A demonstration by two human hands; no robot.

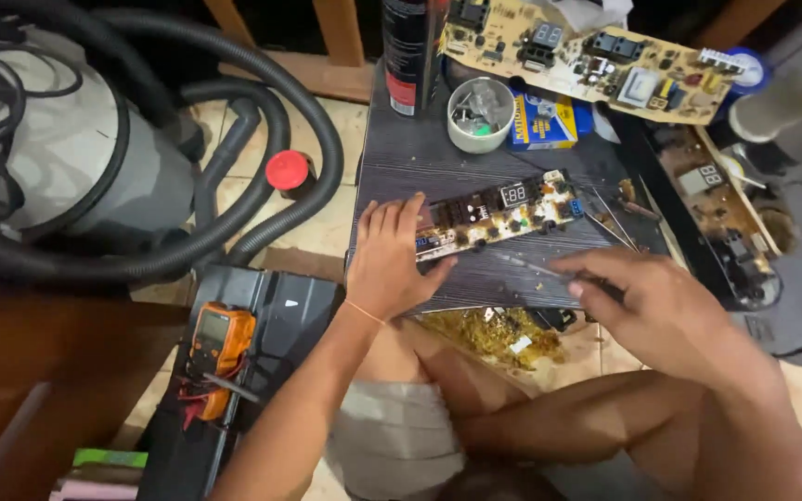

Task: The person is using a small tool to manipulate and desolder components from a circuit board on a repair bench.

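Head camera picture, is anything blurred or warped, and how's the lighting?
Head view: the right hand and its thin tool are slightly motion-blurred; the circuit board under the left hand is sharper; warm light; wide-angle bending at the edges, dark corners.

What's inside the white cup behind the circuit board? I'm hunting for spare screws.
The white cup holds a heap of small grey metal bits plus something green. Whether they are screws is too small to tell, and the cup's bottom is covered.
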